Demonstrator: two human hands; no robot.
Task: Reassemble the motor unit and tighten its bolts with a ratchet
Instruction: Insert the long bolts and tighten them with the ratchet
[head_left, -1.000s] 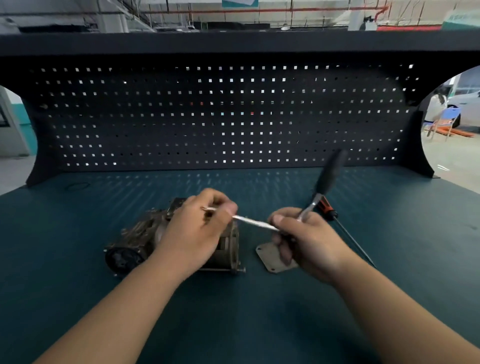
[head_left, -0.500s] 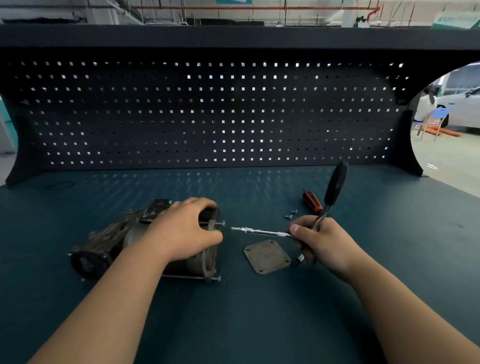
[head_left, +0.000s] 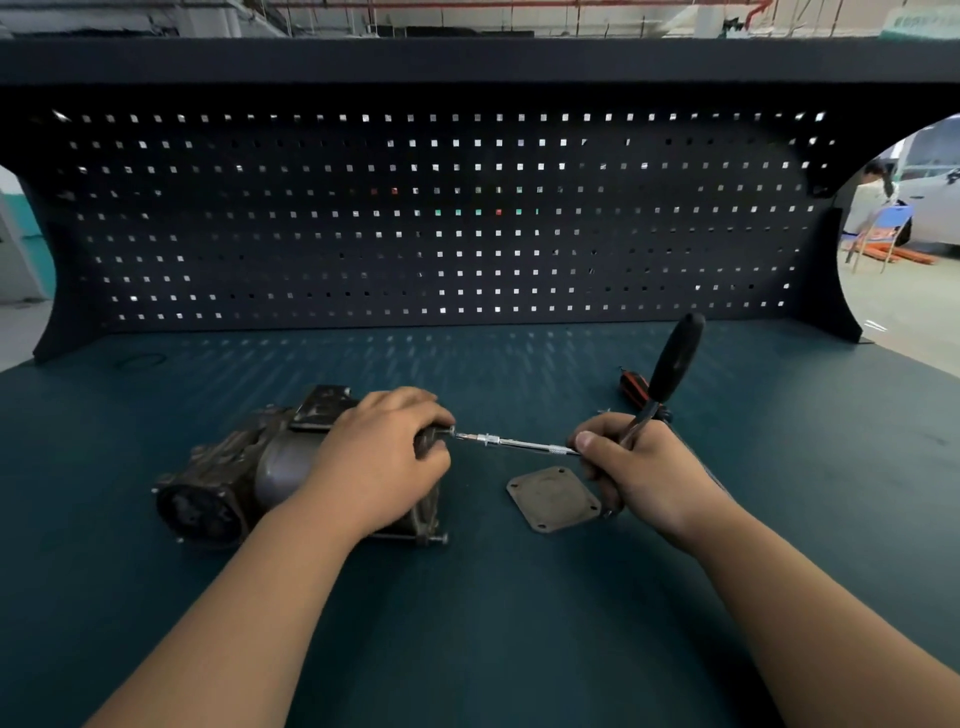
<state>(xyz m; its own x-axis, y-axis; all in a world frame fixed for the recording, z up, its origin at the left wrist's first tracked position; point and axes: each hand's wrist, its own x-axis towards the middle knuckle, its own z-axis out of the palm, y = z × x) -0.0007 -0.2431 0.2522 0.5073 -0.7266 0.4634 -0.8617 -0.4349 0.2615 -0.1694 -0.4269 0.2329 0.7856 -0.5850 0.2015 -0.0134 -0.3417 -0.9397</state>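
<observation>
Head view. The motor (head_left: 244, 467) lies on its side on the desk (head_left: 467, 649), left of centre, with its round end towards the near left. My left hand (head_left: 379, 457) lies over its right end, fingers curled down round the housing and gripping it. My right hand (head_left: 644, 467) is closed round the head end of the ratchet (head_left: 675, 364), thumb laid along the bar (head_left: 519, 444). The black ratchet handle sticks up out of my fist and tilts to the right. The thin chrome bar runs left from my right hand, nearly level. Its tip touches the motor's end face right at my left fingertips. I can't tell if it's seated on a bolt head.

One long bolt (head_left: 439, 539) pokes out at the motor's near right corner. A square plate (head_left: 553, 499) with corner holes lies flat on the desk between my hands. It is below the bar and apart from the motor, its right edge by my right hand. A red-black screwdriver (head_left: 632, 387) lies on the desk behind my right hand, partly hidden by the ratchet handle.

A dark pegboard (head_left: 415, 234) backs the desk. At far right are a blue chair (head_left: 891, 221) and a white car (head_left: 935, 208), both blurred.
</observation>
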